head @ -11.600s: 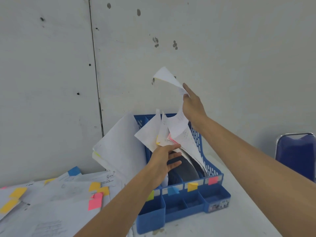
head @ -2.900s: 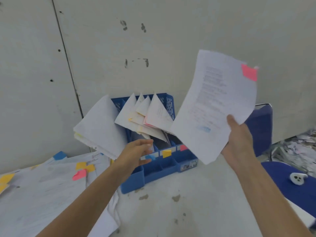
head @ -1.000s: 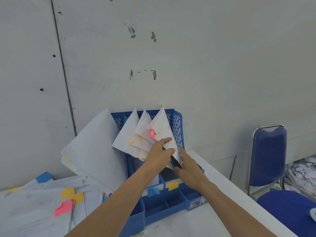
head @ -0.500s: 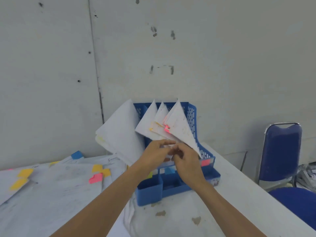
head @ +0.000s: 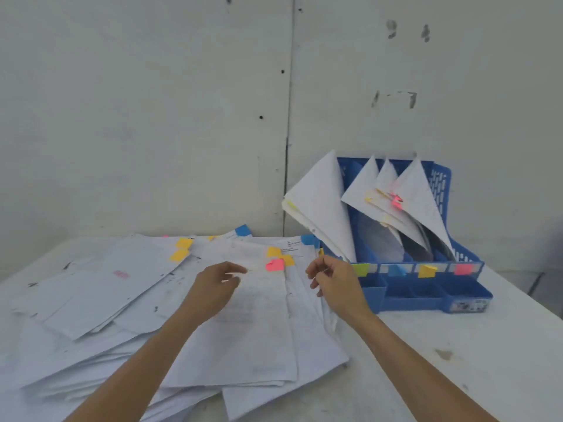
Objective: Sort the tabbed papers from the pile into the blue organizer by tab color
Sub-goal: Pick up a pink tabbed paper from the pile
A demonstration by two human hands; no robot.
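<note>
A loose pile of white papers (head: 128,303) with yellow, blue and pink tabs covers the table's left half. Its top sheet (head: 253,324) carries a pink tab (head: 275,265). My left hand (head: 214,289) hovers over that sheet with fingers relaxed and empty. My right hand (head: 336,283) hangs just right of the pink tab, fingers loosely curled, holding nothing. The blue organizer (head: 432,287) stands to the right against the wall, with sheets leaning in its slots and green, blue, yellow and pink labels (head: 463,268) along its front.
A grey wall (head: 152,117) closes off the table's far side. The white table top (head: 457,354) shows stains in front of the organizer. The table's right edge runs diagonally at the far right.
Both hands have left the papers in the organizer and moved left and down over the pile. The view has swung left, so the organizer now sits on the right.
</note>
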